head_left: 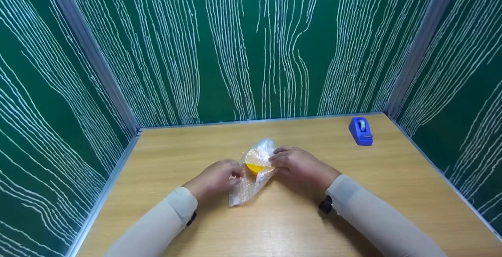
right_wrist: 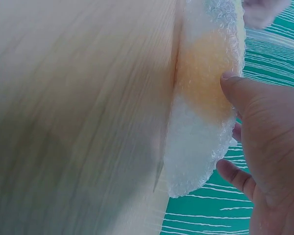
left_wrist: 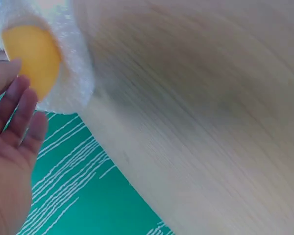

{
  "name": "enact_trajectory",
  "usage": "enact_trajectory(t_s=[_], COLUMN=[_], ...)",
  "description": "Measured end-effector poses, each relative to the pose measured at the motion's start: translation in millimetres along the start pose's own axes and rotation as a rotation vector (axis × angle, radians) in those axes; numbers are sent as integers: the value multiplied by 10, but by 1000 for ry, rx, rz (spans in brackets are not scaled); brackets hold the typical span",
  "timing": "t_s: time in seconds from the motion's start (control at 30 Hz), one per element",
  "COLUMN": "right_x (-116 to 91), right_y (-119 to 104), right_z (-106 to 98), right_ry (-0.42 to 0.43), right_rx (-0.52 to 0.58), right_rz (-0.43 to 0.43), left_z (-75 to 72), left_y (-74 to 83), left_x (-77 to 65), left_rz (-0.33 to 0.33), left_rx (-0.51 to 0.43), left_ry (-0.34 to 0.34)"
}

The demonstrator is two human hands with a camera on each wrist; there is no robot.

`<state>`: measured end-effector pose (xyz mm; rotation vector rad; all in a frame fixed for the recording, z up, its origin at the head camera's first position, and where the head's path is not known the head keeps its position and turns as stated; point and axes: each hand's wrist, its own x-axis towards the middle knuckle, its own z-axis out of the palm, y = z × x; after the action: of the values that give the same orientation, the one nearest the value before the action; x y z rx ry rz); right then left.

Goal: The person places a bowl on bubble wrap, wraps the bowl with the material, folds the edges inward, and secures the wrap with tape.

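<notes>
A yellow rounded object (head_left: 255, 168) lies in the middle of the table, partly covered by a sheet of clear bubble wrap (head_left: 245, 190). In the left wrist view its yellow face (left_wrist: 32, 56) shows bare inside the wrap; in the right wrist view it shows only through the bubbles. My left hand (head_left: 220, 176) pinches the wrap's left edge beside the yellow object, its other fingers loosely bent. From the right, my right hand (head_left: 296, 164) grips the folded wrap, with the thumb (right_wrist: 237, 88) pressed on its outside over the yellow object.
A blue tape dispenser (head_left: 361, 131) stands at the back right of the wooden table (head_left: 164, 147). Green panels (head_left: 270, 53) with wavy white lines rise behind the table and on both sides, joined by grey corner posts (head_left: 94, 49).
</notes>
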<state>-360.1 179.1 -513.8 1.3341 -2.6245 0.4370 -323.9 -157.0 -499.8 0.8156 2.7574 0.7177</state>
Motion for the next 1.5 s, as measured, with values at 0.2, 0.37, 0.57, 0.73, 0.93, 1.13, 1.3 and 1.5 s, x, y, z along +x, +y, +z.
enact_trajectory(t_s=[0.2,0.37,0.57,0.73,0.93,1.13,1.3,1.5], right_x=[-2,25,28,34,32,24,9,-4], right_y=[7,33,38,19,20,21,11,13], right_z=[9,44,40,27,22,23,35,49], right_ry=[13,60,68,50,49,27,15,26], right_rx=[-11,-43,-59,-52,-55,-51,-37,-25], right_rz=[-12,-104,-129,-127,-127,-96,-54,-51], left_z=[-21,-20,26,30,11,22,47,45], left_y=[-20,-29,-137,-152,-63,-62,-93,-104], left_x=[-148,-175,-134,-131,-154,-130,-94,-70], left_rz=[-93,-91,-62,-61,-86,-54,-10,8], left_rx=[-111,-74,-63,-51,1,27,19,48], left_ry=[-107,-136,-158,-176,-189,-171,-148,-137])
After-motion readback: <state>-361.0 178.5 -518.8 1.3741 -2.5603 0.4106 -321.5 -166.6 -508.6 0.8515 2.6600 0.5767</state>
